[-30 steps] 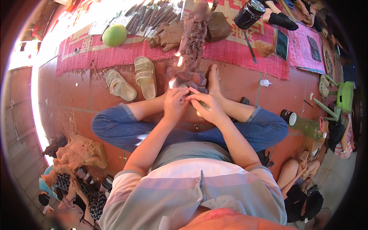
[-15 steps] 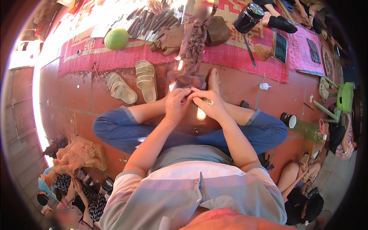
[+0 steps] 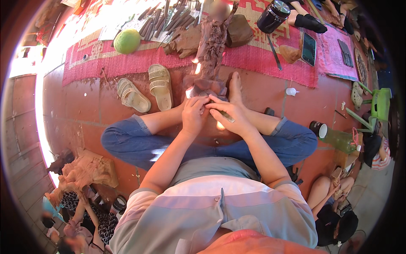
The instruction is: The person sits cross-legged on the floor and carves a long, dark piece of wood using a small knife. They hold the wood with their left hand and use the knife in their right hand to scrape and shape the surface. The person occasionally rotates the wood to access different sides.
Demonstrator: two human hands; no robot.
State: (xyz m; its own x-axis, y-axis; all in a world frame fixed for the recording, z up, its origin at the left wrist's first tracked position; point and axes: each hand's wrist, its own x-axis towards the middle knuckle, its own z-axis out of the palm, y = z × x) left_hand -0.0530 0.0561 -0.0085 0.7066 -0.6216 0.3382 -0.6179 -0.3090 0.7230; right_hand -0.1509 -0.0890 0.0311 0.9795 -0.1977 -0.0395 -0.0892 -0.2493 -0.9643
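Observation:
A dark brown carved wooden statue (image 3: 210, 55) stands upright between my shins, with its broad base toward me. Both hands meet at the near edge of that base. My right hand (image 3: 231, 116) is closed around a carving tool (image 3: 227, 116), whose handle end points back toward me. The tool's blade is hidden by my fingers. Beside it, my left hand (image 3: 194, 113) is closed with fingers curled, its fingertips against the base and close to the right fingertips. What the left fingers pinch, if anything, is hidden.
Several dark-handled carving tools (image 3: 169, 21) lie on the far mat, near a green round fruit (image 3: 127, 41) and wood blocks (image 3: 239, 31). Sandals (image 3: 160, 86) sit left of the statue. To the right are a phone (image 3: 308, 49), a small white bottle (image 3: 292, 91) and a green stool (image 3: 380, 106). Other people sit around.
My right hand has turned slightly, and the tool's handle shows at a different angle. Another person's hand over the far tools has left the view. The statue stays in place.

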